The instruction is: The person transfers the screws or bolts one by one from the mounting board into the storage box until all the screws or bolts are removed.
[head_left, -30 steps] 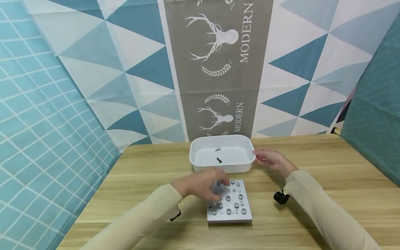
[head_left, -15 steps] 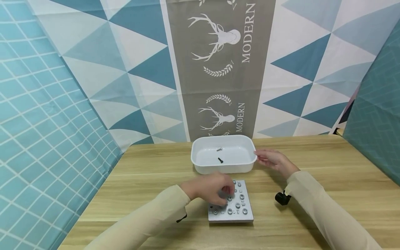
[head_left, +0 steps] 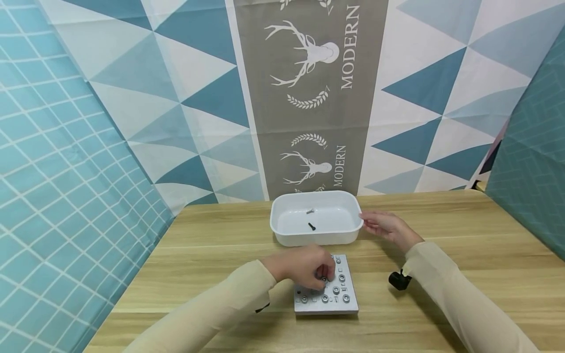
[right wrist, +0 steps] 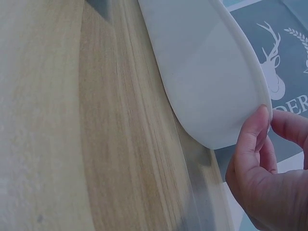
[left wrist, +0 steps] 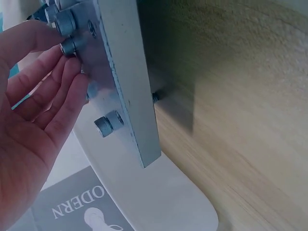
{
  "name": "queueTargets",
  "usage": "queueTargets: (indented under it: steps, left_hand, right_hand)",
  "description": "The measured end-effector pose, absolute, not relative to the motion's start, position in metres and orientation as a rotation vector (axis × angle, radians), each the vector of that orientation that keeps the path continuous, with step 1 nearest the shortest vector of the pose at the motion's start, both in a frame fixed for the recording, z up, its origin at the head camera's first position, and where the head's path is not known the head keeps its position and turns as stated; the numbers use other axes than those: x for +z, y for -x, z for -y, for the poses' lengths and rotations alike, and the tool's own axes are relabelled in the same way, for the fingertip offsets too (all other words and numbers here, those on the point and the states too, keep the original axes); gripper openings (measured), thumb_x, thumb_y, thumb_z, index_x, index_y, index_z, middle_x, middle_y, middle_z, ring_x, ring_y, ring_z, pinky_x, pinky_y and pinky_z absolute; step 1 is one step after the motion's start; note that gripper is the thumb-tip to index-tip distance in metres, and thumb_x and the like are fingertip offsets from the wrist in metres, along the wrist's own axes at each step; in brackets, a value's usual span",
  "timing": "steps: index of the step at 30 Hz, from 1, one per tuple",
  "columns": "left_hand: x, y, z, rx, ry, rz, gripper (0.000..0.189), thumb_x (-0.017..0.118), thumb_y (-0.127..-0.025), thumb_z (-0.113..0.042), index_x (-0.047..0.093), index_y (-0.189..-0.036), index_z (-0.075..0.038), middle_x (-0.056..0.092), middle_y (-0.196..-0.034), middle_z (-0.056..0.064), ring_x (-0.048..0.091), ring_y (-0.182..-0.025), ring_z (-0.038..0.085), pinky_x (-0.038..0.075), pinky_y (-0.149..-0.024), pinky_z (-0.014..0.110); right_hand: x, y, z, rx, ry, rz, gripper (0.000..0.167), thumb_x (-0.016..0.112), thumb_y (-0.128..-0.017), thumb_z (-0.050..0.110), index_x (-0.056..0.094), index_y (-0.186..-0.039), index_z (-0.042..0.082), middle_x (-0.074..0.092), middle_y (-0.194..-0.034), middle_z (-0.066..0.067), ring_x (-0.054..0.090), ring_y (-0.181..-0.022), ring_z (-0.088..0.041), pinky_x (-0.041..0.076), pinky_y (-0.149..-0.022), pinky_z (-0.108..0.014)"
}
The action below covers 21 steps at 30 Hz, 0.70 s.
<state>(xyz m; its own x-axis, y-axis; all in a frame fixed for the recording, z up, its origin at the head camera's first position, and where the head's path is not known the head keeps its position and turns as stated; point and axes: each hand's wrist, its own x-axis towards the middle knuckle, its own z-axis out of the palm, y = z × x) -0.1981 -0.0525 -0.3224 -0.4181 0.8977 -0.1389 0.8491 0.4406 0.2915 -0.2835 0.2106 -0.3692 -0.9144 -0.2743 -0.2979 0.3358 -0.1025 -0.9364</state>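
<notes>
A silver metal block (head_left: 309, 308) lies on the table with several socket-head screws standing in its top face. My left hand (head_left: 304, 267) is over the block, its thumb and fingers pinching one screw (left wrist: 69, 46) near the middle. Another socket-head screw (left wrist: 109, 123) stands partly out of the block, and the tip of a screw (left wrist: 155, 97) shows at the underside. My right hand (head_left: 388, 226) pinches the right rim of a white plastic tray (right wrist: 207, 72) between thumb and fingers. Inside the tray lie a silver screw (head_left: 310, 211) and a black screw (head_left: 312, 226).
The wooden table (head_left: 212, 235) runs back to a patterned cloth (head_left: 304, 113) hung behind the tray. A blue checked cloth (head_left: 79, 171) borders the left side, and a green cloth (head_left: 529, 162) the right. A black wrist camera (head_left: 399, 280) sits under the right sleeve.
My left hand has moved right across the block, and its fingers have closed in on a screw. The right hand stays at the tray's rim.
</notes>
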Motion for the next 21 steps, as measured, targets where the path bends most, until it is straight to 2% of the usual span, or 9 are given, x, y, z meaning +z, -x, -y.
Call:
queueTargets:
  steps: [10, 16, 21]
  left_hand:
    - [-0.3186, 0.2007, 0.0496, 0.252, -1.489, -2.403, 0.011, 0.071, -0.078, -0.008, 0.069, -0.089, -0.01, 0.067, -0.077, -0.002, 0.051, -0.065, -0.003, 0.041, -0.061, 0.005]
    - [-0.319, 0.2007, 0.0512, 0.261, -1.518, -2.396, 0.011, 0.071, -0.078, -0.008, 0.069, -0.089, -0.01, 0.067, -0.079, -0.003, 0.052, -0.066, -0.004, 0.041, -0.062, 0.004]
    - [-0.3205, 0.201, 0.0528, 0.267, -1.555, -2.377, 0.012, 0.071, -0.078, -0.009, 0.07, -0.089, -0.01, 0.068, -0.079, -0.003, 0.053, -0.067, -0.003, 0.041, -0.062, 0.002]
  right_hand:
    - [-0.3657, 0.2843, -0.2122, -2.047, -0.072, -1.797, 0.02, 0.054, -0.095, 0.007, 0.052, -0.113, -0.002, 0.065, -0.077, 0.006, 0.061, -0.071, -0.001, 0.053, -0.07, -0.011]
    - [-0.3663, 0.2846, -0.2122, -2.042, -0.063, -1.805, 0.011, 0.054, -0.095, 0.007, 0.056, -0.105, 0.003, 0.065, -0.077, 0.006, 0.061, -0.071, -0.001, 0.053, -0.071, -0.011]
    - [-0.3674, 0.2835, -0.2114, -2.036, -0.064, -1.805, 0.011, 0.054, -0.095, 0.007, 0.055, -0.106, 0.002, 0.065, -0.077, 0.006, 0.061, -0.071, -0.001, 0.053, -0.071, -0.011]
